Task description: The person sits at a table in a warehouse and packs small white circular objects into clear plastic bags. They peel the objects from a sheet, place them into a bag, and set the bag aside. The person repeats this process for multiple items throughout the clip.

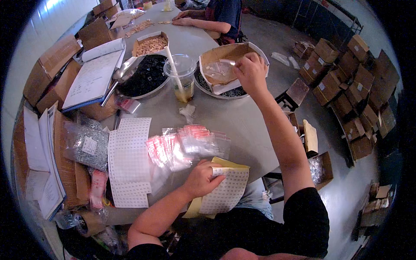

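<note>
Near the table's front edge, my left hand (202,178) grips a sheet of small printed labels (229,186) on yellow backing, thumb across its face. My right hand (252,71) is stretched out over an open cardboard box (208,55). Its fingers are pinched together at a small shiny bit too small to name. Beneath them in the box lie a clear plastic bag (216,69) and small pale pieces. The box rests on a round pan of dark screws (234,92). Beyond my left hand lies a pile of small zip bags with red print (195,138).
More label sheets (130,160) lie to the left, beside a bag of metal parts (89,145). A plastic cup (185,80) stands near a pan of black pieces (149,78) and a metal scoop (126,71). Across the table sits another person (223,21). Cardboard boxes (346,82) fill the right side.
</note>
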